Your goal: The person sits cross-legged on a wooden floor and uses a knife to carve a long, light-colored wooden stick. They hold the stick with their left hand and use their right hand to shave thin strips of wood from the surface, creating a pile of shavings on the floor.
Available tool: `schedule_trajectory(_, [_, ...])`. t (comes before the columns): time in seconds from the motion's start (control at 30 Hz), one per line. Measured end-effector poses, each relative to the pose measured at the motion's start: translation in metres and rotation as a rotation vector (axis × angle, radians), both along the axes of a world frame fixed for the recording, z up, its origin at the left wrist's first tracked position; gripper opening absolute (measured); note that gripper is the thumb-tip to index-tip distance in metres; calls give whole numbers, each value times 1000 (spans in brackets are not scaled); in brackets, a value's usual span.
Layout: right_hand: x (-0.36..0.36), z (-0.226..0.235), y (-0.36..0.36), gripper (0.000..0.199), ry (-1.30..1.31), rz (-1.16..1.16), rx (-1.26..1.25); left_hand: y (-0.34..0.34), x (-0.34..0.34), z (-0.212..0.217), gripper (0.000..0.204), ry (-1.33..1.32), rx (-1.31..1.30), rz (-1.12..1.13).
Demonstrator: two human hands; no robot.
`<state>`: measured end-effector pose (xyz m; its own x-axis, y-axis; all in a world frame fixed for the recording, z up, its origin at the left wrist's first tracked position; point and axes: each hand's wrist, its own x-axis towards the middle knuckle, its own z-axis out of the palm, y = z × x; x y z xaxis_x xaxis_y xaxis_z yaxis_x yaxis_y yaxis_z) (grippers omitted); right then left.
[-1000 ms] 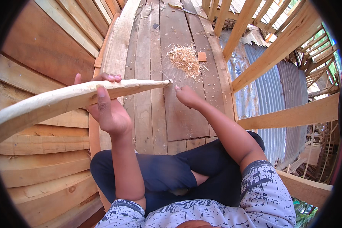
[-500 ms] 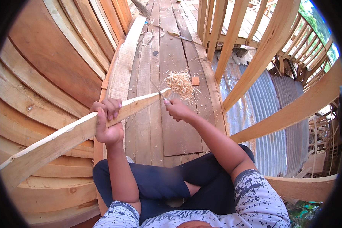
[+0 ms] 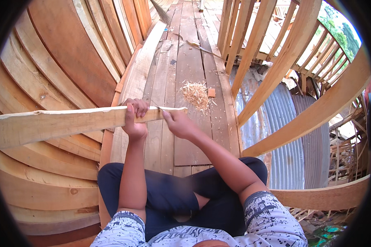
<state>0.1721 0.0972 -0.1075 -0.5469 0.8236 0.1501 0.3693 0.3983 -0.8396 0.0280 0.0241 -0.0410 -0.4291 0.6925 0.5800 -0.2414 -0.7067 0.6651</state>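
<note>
A long pale wooden plank [image 3: 62, 123] with an uneven, whittled upper edge lies nearly level across my front, from the far left to just past my right hand. My left hand [image 3: 135, 119] is wrapped around it near its right end. Close beside, my right hand [image 3: 178, 123] is closed on a knife [image 3: 157, 107]. Its thin dark blade meets the plank's upper edge, pointing toward my left fingers. My right fist hides the handle. Beyond the plank's tip, a heap of wood shavings [image 3: 195, 94] sits on the floorboards, touching a small orange-brown wood block [image 3: 211, 92].
Curved wooden planking [image 3: 49, 78] rises on my left. Upright wooden ribs [image 3: 272, 66] line the right, with corrugated metal sheets [image 3: 288, 136] lower down outside them. My crossed legs [image 3: 169, 193] rest on the floorboards [image 3: 189, 70]. A broom [image 3: 164, 15] is at the far end.
The plank has swung from a slant to nearly level, its left end rising and its tip dropping slightly. My right hand and knife have come left along it, closer to my left hand.
</note>
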Motion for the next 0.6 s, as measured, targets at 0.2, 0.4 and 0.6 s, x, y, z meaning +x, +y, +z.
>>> schedule_trajectory(0.2, [-6,-18,-19,50,142,-64,175,0,5,1,38,-36,18,47])
schedule_trajectory(0.4, [-7,16,-20,58,-123,-143,-140,0,-2,-5,37,29,90,-7])
schedule_trajectory(0.6, [18,-24,20,62,-237,-131,-181,3,11,2,36,56,76,0])
